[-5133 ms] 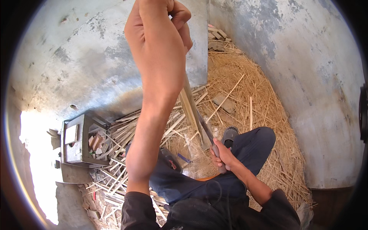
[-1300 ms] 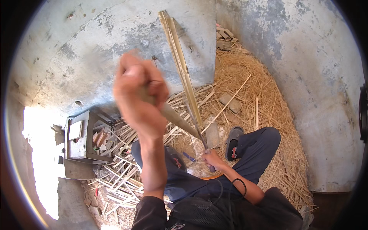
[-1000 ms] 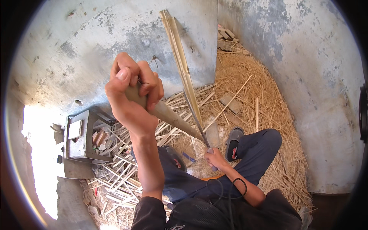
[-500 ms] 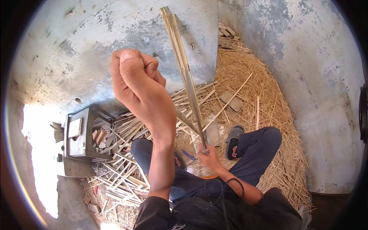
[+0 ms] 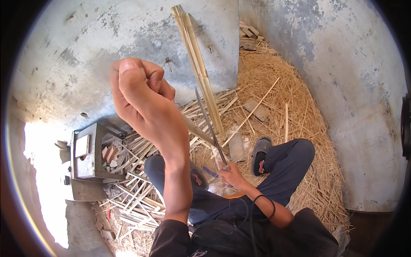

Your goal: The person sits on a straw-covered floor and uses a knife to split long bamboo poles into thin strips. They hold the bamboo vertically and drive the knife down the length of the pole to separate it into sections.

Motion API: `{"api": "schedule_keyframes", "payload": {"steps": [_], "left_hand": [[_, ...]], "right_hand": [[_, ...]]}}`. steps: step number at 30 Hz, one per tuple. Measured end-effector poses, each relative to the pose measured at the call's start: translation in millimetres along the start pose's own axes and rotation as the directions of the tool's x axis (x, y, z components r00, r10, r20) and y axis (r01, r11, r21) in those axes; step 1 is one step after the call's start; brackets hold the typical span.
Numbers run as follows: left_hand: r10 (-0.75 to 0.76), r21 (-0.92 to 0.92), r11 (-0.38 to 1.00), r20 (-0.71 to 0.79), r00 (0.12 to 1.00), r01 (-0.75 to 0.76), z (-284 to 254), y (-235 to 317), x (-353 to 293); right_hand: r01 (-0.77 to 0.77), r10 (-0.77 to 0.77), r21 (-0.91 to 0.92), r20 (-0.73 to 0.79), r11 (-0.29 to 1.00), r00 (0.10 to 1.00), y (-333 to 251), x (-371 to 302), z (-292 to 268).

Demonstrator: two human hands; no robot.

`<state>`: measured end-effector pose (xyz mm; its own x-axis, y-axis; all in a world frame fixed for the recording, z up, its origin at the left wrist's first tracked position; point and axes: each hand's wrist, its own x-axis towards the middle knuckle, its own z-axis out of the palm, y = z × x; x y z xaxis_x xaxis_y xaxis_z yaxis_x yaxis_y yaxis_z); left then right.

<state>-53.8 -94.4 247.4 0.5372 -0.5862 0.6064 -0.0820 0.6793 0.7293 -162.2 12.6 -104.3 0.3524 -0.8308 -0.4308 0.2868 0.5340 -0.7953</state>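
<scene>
The left hand point(image 5: 143, 96) is raised well above the floor point(image 5: 201, 158), clenched around the upper part of a bamboo stick point(image 5: 199, 130); the fist and wrist hide much of the grip. The stick slopes down from behind the wrist, and its lower end lies at the blade of a long knife point(image 5: 209, 124); whether the 2 touch cannot be told. The right hand point(image 5: 231, 175) grasps the knife by its handle, low between the bent legs, with the blade pointing up and slightly left.

Beyond the knife tip, a split bamboo pole point(image 5: 197, 60) leans against the weathered far wall point(image 5: 94, 47), its foot on the floor near the wall's right edge. Toward the floor's left edge, a heap of pale bamboo strips point(image 5: 137, 201) lies crisscross, reaching up to a small wooden cabinet point(image 5: 87, 150) with broken brick pieces point(image 5: 111, 153) inside. Straw-like shavings point(image 5: 295, 98) cover the floor's right side along the curved right wall point(image 5: 359, 107), with a stack of bricks point(image 5: 249, 34) at the far corner. The person sits in dark trousers point(image 5: 280, 165), the right shoe point(image 5: 261, 156) beside a flat slab point(image 5: 236, 147). A black cord loop point(image 5: 272, 205) rings the right forearm.
</scene>
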Motion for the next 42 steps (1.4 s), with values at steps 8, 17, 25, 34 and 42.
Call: {"api": "schedule_keyframes", "payload": {"steps": [8, 17, 25, 34, 42], "left_hand": [[-0.039, -0.036, 0.999, 0.054, 0.998, 0.041, -6, 4, 0], [-0.093, -0.133, 0.985, 0.136, 0.986, 0.112, -18, 5, 3], [-0.076, -0.139, 0.986, 0.12, 0.99, 0.093, -35, -2, 15], [-0.085, -0.13, 0.987, 0.105, 0.991, 0.099, -32, -2, 16], [-0.074, -0.154, 0.983, 0.142, 0.987, 0.096, -30, 0, 10]], "right_hand": [[-0.296, 0.298, 0.042, -0.203, 0.954, 0.933, 68, 20, -51], [-0.119, 0.114, 0.095, 0.052, 0.988, 0.992, 7, 3, -11], [-0.012, -0.008, -0.223, -0.09, 0.975, 0.996, -31, -9, 27], [-0.211, 0.193, -0.059, -0.225, 0.976, 0.955, 85, 29, -42], [-0.164, 0.16, -0.009, -0.169, 0.986, 0.973, 41, 7, -13]]}}
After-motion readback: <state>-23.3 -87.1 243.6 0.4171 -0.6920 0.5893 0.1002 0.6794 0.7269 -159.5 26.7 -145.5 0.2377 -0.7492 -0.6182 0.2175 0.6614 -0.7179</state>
